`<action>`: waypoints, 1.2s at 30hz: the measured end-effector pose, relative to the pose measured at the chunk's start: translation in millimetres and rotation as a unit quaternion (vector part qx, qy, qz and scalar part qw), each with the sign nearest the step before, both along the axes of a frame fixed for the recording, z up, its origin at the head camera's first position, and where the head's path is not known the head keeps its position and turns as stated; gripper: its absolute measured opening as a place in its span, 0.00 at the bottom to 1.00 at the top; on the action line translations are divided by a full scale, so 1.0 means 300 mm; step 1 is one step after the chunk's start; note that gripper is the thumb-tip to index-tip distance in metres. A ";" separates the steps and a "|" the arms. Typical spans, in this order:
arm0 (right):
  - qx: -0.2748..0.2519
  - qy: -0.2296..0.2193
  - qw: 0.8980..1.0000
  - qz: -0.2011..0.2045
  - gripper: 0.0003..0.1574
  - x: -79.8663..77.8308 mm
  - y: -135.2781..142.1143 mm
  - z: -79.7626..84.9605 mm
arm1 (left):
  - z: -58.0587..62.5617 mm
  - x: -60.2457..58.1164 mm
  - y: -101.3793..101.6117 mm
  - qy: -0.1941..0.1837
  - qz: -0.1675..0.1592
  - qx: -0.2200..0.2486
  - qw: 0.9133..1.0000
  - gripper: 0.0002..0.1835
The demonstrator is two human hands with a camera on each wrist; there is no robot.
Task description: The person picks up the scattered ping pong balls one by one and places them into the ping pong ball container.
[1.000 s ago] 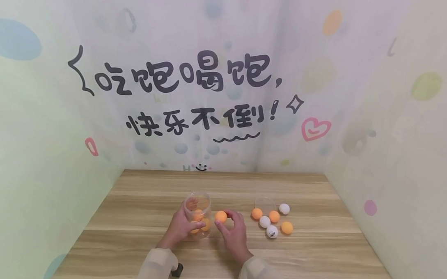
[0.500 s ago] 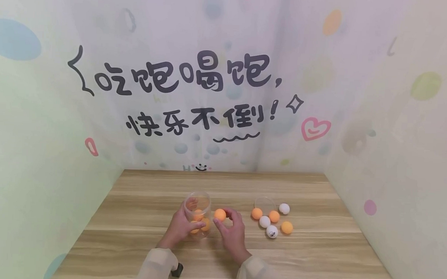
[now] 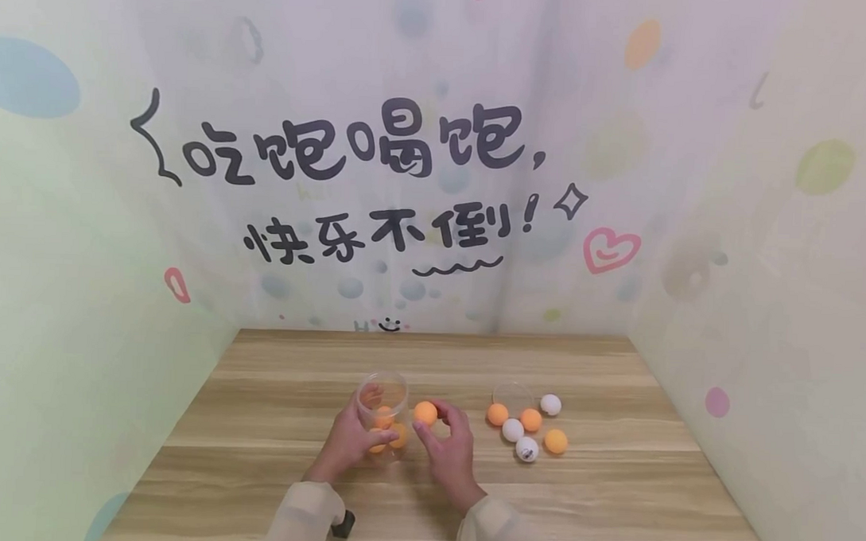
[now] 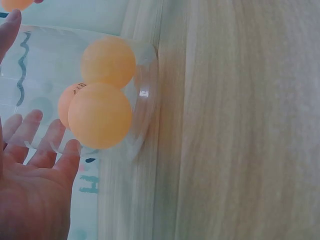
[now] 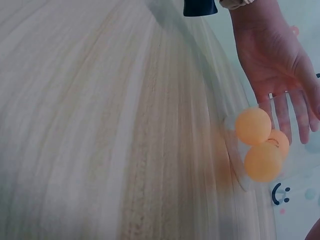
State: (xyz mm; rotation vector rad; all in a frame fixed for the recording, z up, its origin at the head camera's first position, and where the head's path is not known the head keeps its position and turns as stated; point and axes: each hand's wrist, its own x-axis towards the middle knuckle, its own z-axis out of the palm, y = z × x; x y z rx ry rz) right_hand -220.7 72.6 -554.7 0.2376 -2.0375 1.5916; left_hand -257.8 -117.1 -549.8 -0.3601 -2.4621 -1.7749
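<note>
A clear plastic jar stands upright on the table, with my left hand holding it round its left side. Three orange ping-pong balls lie at the bottom of the jar, as the left wrist view shows through the wall. My right hand pinches another orange ping-pong ball between thumb and fingers. That ball is just right of the jar, below the rim's height in the picture and apart from the wall. In the right wrist view only an edge of the right hand shows.
To the right lie loose ping-pong balls: orange ones, such as an orange ball, and white ones, such as a white ball. A clear round lid lies behind them. Printed walls enclose the wooden table at the back and sides.
My right hand, still pinching the orange ping-pong ball, has shifted slightly left and up beside the jar. The left hand, the jar and the loose balls have stayed put.
</note>
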 end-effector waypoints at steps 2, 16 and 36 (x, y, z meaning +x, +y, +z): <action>-0.003 0.016 1.000 0.004 0.25 -0.001 -0.006 0.002 | -0.001 0.000 -0.001 -0.001 -0.002 0.001 1.000 0.46; 0.025 0.005 1.000 0.011 0.25 -0.011 -0.014 0.010 | 0.004 0.001 -0.005 0.008 -0.010 0.015 1.000 0.47; 0.029 0.023 0.999 0.004 0.25 -0.021 -0.023 0.054 | 0.002 -0.002 -0.003 0.008 -0.005 0.012 1.000 0.47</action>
